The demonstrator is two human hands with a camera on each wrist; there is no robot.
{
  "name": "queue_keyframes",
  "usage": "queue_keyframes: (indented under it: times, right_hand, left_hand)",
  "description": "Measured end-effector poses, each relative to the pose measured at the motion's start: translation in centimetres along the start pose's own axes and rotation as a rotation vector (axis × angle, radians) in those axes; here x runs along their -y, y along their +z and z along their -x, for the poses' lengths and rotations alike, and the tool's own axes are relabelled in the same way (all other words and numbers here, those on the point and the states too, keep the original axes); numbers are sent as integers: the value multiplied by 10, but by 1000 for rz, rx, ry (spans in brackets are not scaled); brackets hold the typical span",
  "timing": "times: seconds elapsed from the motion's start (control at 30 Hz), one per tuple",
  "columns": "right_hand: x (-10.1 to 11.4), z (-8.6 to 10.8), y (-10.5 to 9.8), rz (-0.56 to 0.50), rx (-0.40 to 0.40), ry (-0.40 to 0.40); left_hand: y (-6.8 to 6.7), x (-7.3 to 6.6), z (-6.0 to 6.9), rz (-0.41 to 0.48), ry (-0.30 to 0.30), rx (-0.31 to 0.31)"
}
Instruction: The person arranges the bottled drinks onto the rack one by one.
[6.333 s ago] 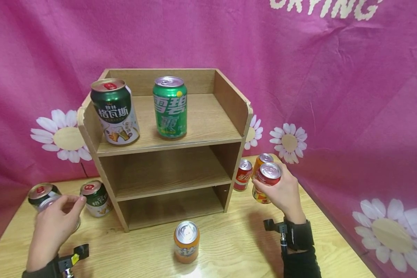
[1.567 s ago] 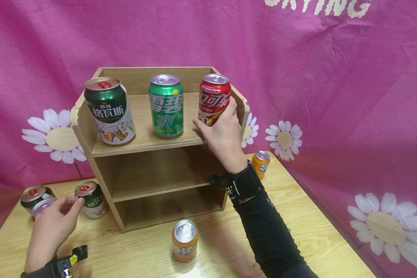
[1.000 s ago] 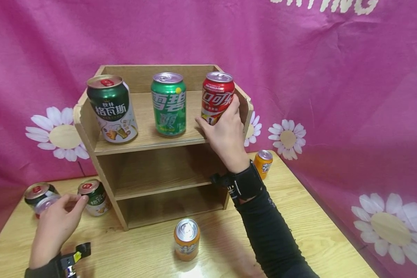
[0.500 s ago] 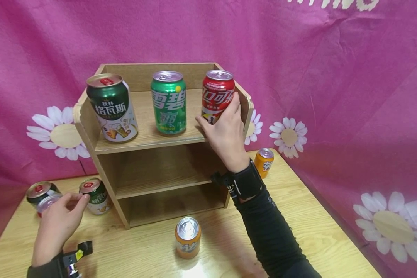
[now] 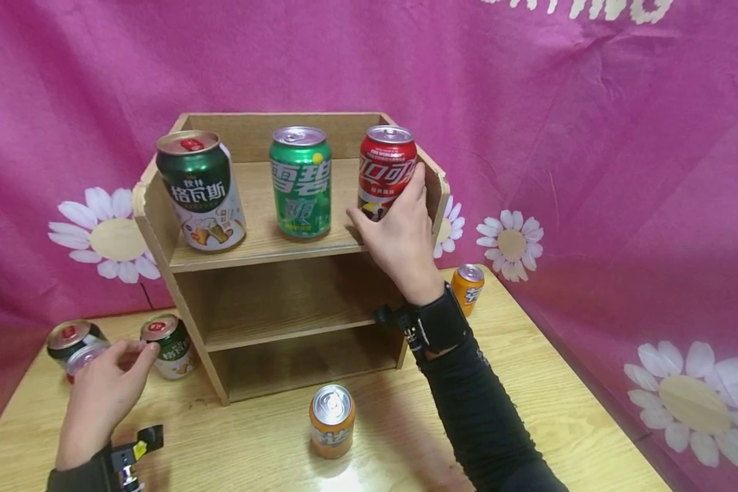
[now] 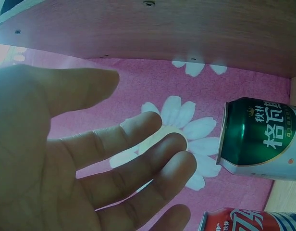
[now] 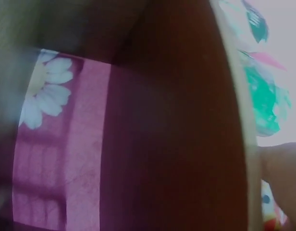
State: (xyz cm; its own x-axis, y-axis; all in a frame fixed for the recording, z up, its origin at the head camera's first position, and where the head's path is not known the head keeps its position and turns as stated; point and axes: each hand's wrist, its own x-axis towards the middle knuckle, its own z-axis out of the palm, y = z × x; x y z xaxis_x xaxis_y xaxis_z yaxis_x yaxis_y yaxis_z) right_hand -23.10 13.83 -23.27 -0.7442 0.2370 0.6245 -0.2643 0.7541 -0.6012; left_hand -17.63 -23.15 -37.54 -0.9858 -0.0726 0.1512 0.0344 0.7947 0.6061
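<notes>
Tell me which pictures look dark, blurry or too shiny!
Head view: mostly clear, but glare spots the front orange cylindrical metal can and pale wooden table; left wrist view: bluish, the bare left hand shaded; right wrist view: blurriest, the flat brown wooden panel dark, the green cylindrical metal can smeared beside washed-out white.

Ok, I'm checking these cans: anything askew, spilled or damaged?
Nothing stands out. On the top shelf, the white-and-green can, green can and red can, held by the right hand, all look upright; no spill or dent shows. A can behind the left hand is mostly hidden.
</notes>
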Motion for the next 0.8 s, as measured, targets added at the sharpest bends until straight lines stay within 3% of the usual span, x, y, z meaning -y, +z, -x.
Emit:
queue_keyframes:
  times: [0.13, 0.37, 0.63, 0.8]
  right_hand:
    - [1, 1, 3, 24, -24, 9]
    - [1, -3, -1, -40, 5, -21]
    - [2, 0, 4, 23, -46, 16]
    - [3, 0, 3, 31, -25, 16]
  left_hand:
    - [0, -1, 1, -3, 3, 4]
    - [-1, -1, -1, -11, -5, 16]
    - [0, 0, -1, -11, 0, 9]
    - [0, 2, -2, -12, 5, 1]
